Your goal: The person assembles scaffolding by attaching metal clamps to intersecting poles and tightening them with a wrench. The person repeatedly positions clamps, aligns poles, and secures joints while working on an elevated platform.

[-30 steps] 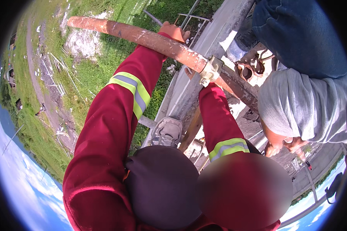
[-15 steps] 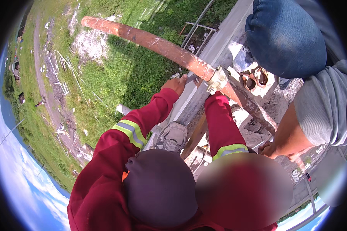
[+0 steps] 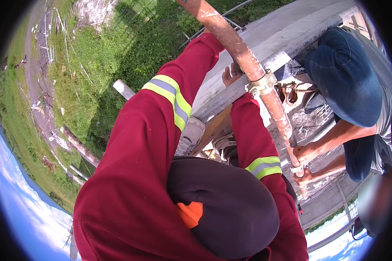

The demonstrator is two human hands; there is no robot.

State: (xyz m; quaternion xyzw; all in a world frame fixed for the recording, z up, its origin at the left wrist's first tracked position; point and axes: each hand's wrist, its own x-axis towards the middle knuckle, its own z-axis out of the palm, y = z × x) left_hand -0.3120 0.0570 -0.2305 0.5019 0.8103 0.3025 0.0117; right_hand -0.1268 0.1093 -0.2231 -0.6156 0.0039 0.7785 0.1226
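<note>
— Rusty pipe [image 3: 241,52] first: where does it run?
— It slants from the top middle down toward the right, crossing over a grey steel beam [image 3: 292,48]. A pale metal clamp [image 3: 262,83] rings it right where the two cross.

— Whose hands are on it?
— The person in the red work suit reaches up with both arms; each sleeve carries a yellow and grey reflective band [image 3: 172,98]. One hand [image 3: 231,74] shows just left of the pipe at the beam, palm partly visible and fingers curled. I cannot tell whether it grips the pipe or the beam, or only rests there. The other arm ends under the clamp, and that hand is hidden, so I cannot tell how it stands either.

— And the second worker?
— A co-worker in blue trousers [image 3: 344,74] and a grey shirt crouches at the right. Their hands [image 3: 304,163] are closed around the pipe's lower end, one above the other.

— Any containers about?
— None that I can make out. Below the beam there is a wooden plank [image 3: 213,128] and a grey shoe [image 3: 189,135]. Grass [image 3: 100,61] lies far below on the left.

— What is the dark shape at the bottom?
— A dark cap [image 3: 224,204] with an orange patch, seen from above.
</note>
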